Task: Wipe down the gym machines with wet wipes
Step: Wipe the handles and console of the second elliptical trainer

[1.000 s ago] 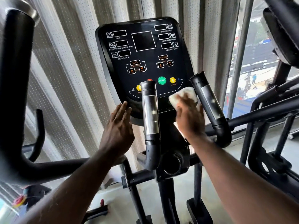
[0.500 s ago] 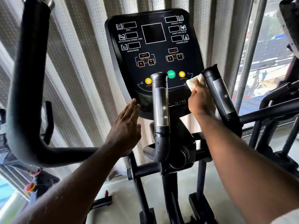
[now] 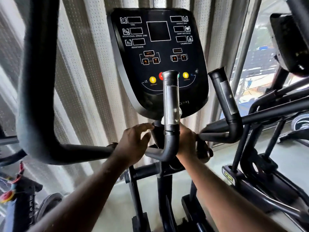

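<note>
At the far left, a thick black swing arm [image 3: 38, 81] of the elliptical machine [image 3: 163, 190] curves down and bends into a horizontal bar running toward the middle. Under it, in the lower left corner, a red knob [image 3: 5, 198] sits on other blurred equipment. Pale perforated blinds [image 3: 87, 72] hang behind it all.

The left hand [image 3: 133, 144] comes up from the bottom, across that horizontal bar. It is open and holds nothing. Its fingers [image 3: 143, 128] are straight and close together, and their tips reach the dark neck [image 3: 157, 131] under the console, seemingly touching it.

The black console [image 3: 158, 47] stands above the neck with its screens dark and two yellow buttons [image 3: 152, 79] near its lower edge. In front of it rises the near pulse grip [image 3: 170, 104], an upright grey-black handle with a silver plate, covering the middle of that edge.

The right hand [image 3: 186, 139] sits just right of this grip and partly behind it, below the console's bottom edge. Its back faces the camera and the grip hides its fingers, so I cannot tell whether they curl or lie flat. The wet wipe [image 3: 180, 113] shows only as a small white scrap above the hand, peeking out beside the grip at the console's bottom edge.

Further right, the second pulse grip [image 3: 225, 97] leans outward, apart from the hand. Beyond it are a window [image 3: 254, 56] and, along the right edge, the black frame of a neighbouring machine [image 3: 284, 114].
</note>
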